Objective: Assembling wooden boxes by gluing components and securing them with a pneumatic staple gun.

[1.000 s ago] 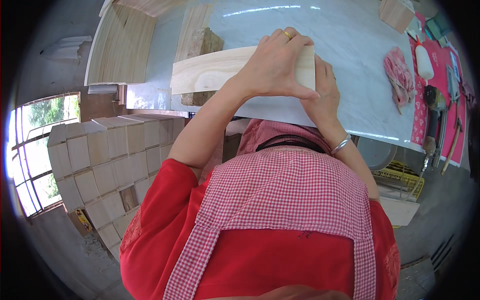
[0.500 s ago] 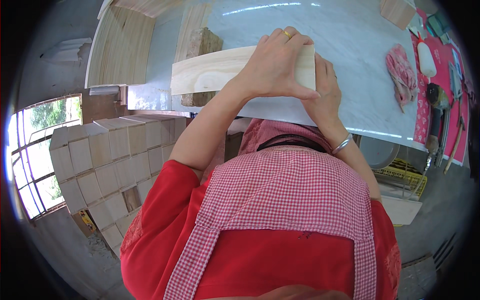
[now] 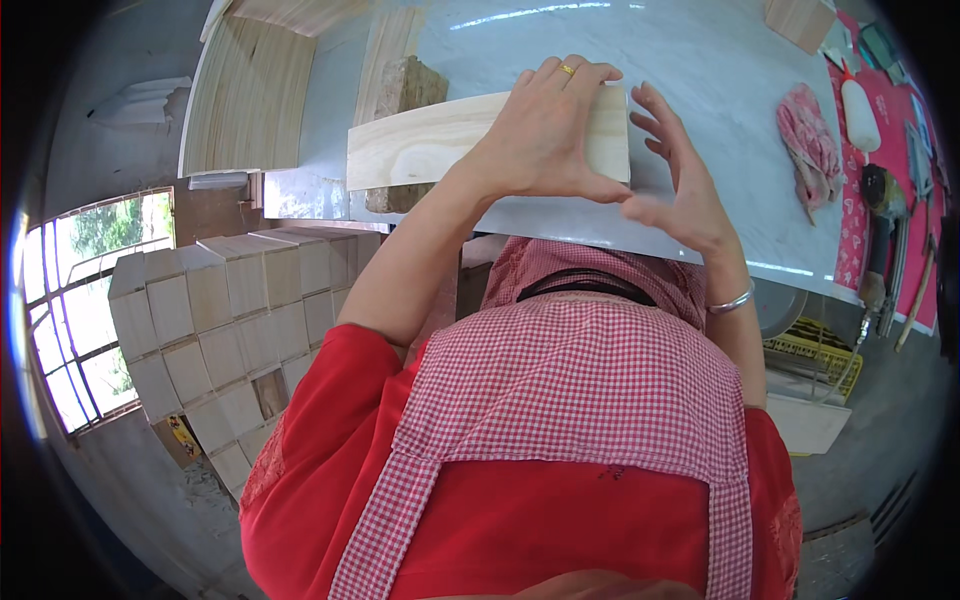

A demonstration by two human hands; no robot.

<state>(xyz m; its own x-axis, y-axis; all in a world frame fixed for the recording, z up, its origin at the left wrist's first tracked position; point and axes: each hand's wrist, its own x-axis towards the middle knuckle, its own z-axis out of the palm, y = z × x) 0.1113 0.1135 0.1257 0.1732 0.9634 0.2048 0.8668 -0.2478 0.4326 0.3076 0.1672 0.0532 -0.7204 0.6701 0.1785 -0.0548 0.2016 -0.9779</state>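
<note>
My left hand (image 3: 545,135) spans a long, pale wooden board (image 3: 415,140), its fingers over the far edge and its thumb at the near edge by the right end. How thick the board is cannot be seen from above. Under its left part sits a rough brown block (image 3: 408,85), showing on both sides of the board. Just off the board's right end, my right hand (image 3: 690,190) is open, fingers and thumb apart, holding nothing.
Pale-topped table (image 3: 720,120). Wooden panels (image 3: 245,95) stand at its far left; stacked wooden boxes (image 3: 230,290) fill the lower left. To the right lie a pink cloth (image 3: 808,145), a white bottle (image 3: 860,115) and tools. A wooden block (image 3: 798,22) stands far right.
My right hand has let go of the board's right end and moved to the right, its fingers spreading. My left hand keeps its grip, and the board stays in about the same place.
</note>
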